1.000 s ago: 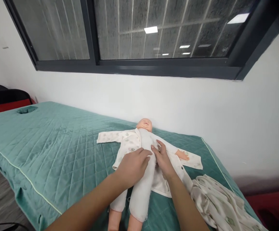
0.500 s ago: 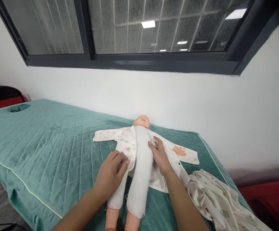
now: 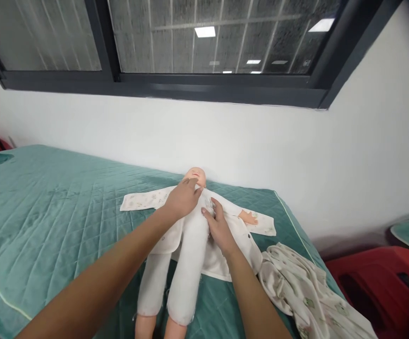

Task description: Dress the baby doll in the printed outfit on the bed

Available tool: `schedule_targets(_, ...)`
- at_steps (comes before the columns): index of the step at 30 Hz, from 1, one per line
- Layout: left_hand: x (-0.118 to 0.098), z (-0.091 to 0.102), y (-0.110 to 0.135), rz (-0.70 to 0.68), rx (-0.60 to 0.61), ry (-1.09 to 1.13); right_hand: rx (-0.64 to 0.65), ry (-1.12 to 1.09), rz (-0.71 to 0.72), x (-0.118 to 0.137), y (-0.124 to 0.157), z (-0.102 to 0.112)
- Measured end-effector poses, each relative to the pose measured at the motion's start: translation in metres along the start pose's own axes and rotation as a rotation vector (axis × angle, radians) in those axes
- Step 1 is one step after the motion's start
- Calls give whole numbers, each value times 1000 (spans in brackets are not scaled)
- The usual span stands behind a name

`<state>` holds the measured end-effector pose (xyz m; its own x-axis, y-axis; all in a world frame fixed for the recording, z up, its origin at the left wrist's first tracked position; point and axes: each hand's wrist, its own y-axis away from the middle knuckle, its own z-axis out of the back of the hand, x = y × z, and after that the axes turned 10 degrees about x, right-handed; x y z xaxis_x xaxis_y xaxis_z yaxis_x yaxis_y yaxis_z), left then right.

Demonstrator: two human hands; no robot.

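Observation:
A baby doll with a white cloth body lies on its back, head by the wall, bare feet towards me. A white printed baby shirt is spread open under and around it, one side over the body at left. Stretched across the doll's upper chest, my left hand is open, its fingertips near the neck and shirt collar. My right hand rests against the doll's side on the right, thumb and fingers apart. The doll's hand lies on the right sleeve.
A crumpled cream patterned cloth lies at the bed's right edge. The green quilted bed has a hole at far left. A white wall and dark-framed window stand behind. A red chair is at right.
My left hand has moved up from the shirt's lower edge to the doll's neck area. My right hand stays at the doll's side. The view has shifted rightwards.

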<state>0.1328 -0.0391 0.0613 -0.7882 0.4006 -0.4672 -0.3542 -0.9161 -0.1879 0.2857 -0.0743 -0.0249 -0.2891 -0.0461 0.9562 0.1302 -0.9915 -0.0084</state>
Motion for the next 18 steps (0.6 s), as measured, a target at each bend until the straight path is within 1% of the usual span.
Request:
schedule_targets(2,-12,-6,-10,-10,-6,-38,22,28,41,-1,-1,-1)
schedule_targets(3,-19,-12,-15,-37,18,-56,29,44,74,-2,-2,-2)
schedule_targets(5,-37,-29,-24,-134,130,-105,62,94,157,-8,-5,-3)
schedule_targets(8,-63,-57,-38,-274,338,-302,127,168,239,-20,-11,-4)
schedule_targets(9,-71,-66,-42,-294,386,-371,144,180,255,-23,-12,-4)
schedule_targets(11,-83,-78,-52,-302,440,-456,143,164,280,-26,-13,-3)
schedule_targets(13,-90,-82,-63,-305,457,-480,124,120,318,-24,-10,0)
schedule_targets(15,-92,-80,-72,-318,470,-497,116,72,353,-16,-5,5)
schedule_targets(18,-88,-71,-83,-324,487,-497,203,54,359,0,4,21)
